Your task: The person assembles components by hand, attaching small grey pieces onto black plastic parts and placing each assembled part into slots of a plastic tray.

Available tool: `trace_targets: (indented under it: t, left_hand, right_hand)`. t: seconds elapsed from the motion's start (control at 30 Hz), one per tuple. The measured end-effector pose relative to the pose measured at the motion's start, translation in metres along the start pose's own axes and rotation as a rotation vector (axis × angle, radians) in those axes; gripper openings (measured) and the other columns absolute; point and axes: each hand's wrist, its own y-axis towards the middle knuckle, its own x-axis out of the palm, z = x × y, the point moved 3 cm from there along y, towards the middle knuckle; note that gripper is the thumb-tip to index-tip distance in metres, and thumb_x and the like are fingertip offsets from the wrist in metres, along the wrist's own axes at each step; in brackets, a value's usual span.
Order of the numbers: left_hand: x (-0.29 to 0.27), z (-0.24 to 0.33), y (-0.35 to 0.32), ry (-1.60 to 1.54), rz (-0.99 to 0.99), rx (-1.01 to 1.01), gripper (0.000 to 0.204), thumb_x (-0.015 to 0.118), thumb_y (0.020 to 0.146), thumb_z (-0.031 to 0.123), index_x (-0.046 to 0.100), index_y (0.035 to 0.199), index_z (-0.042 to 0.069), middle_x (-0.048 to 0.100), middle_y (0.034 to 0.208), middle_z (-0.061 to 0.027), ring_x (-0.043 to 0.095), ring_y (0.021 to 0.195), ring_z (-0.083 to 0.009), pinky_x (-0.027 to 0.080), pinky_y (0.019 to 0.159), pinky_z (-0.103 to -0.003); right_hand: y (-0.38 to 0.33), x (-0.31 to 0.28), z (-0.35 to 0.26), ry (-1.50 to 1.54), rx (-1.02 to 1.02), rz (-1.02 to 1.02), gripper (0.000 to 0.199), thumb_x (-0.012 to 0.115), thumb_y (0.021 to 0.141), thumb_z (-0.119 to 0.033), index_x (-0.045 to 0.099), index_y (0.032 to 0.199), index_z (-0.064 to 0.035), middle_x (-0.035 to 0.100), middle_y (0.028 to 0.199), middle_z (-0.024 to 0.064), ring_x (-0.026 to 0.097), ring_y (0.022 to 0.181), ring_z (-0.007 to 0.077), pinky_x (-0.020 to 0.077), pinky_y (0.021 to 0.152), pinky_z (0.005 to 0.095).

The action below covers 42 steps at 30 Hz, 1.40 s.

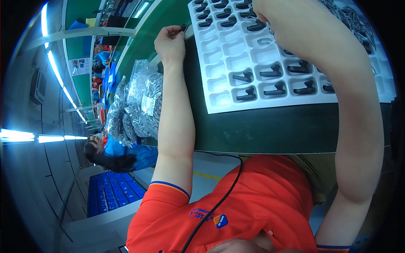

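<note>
My left hand [170,45] is closed in a pinch on a small black part [184,28], just left of a white moulded tray [270,103]. My right hand [270,12] reaches over the tray's far middle. Its fingers are mostly hidden behind the hand and cut off by the upper edge, so I cannot see what they hold. Black angled parts [273,71] lie one to a compartment in the tray's near rows and far rows. Between them, several compartments on the left side stand bare. Near my right hand, one compartment holds a small clear or pale piece [265,41].
Clear plastic bags [145,99] full of small grey pieces stand left of my left forearm. A heap of loose dark grey pieces [350,21] lies at the far right of the tray. The dark green table [261,135] ends near my body. People in blue [122,154] are farther left.
</note>
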Motion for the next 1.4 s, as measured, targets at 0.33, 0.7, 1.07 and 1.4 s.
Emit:
trace_targets:
  t: [0.33,0.7,1.07,1.4]
  left_hand:
    - [0.019,0.003,0.020,0.276,0.079,0.077,0.012,0.076,0.078,0.009,0.076,0.089,0.005,0.076,0.087,-0.0114,0.073,0.082,-0.0261,0.056,0.082,-0.037]
    - [0.009,0.053,0.004,-0.069,0.053,-0.044,0.015,0.077,0.083,0.009,0.075,0.096,0.002,0.074,0.092,-0.0080,0.069,0.082,-0.0160,0.055,0.078,-0.029]
    - [-0.018,0.156,-0.098,-0.160,-0.847,0.352,0.017,0.074,0.079,-0.002,0.072,0.096,0.003,0.071,0.088,-0.0058,0.066,0.080,-0.0141,0.052,0.071,-0.029]
    - [-0.011,0.152,-0.105,-0.050,-0.812,0.558,0.021,0.067,0.076,-0.006,0.069,0.095,0.003,0.069,0.092,-0.0121,0.066,0.080,-0.0271,0.054,0.073,-0.037]
  right_hand:
    - [0.000,0.000,0.007,-0.081,0.060,-0.052,0.012,0.062,0.081,0.000,0.071,0.086,0.0068,0.069,0.085,0.0266,0.069,0.086,0.0411,0.0557,0.080,0.0449]
    - [0.003,-0.004,0.027,-0.183,0.063,0.027,0.014,0.061,0.080,0.001,0.072,0.086,0.0064,0.070,0.087,0.0257,0.070,0.088,0.0403,0.0561,0.081,0.0449]
    - [-0.003,0.029,0.019,-0.092,-0.176,0.251,0.019,0.064,0.077,0.008,0.073,0.091,-0.0009,0.071,0.087,0.0184,0.070,0.093,0.0341,0.0550,0.083,0.0426]
    - [0.011,0.042,0.011,-0.087,-0.102,0.039,0.020,0.063,0.076,0.012,0.073,0.091,0.0024,0.071,0.093,0.0220,0.068,0.094,0.0378,0.0545,0.085,0.0422]
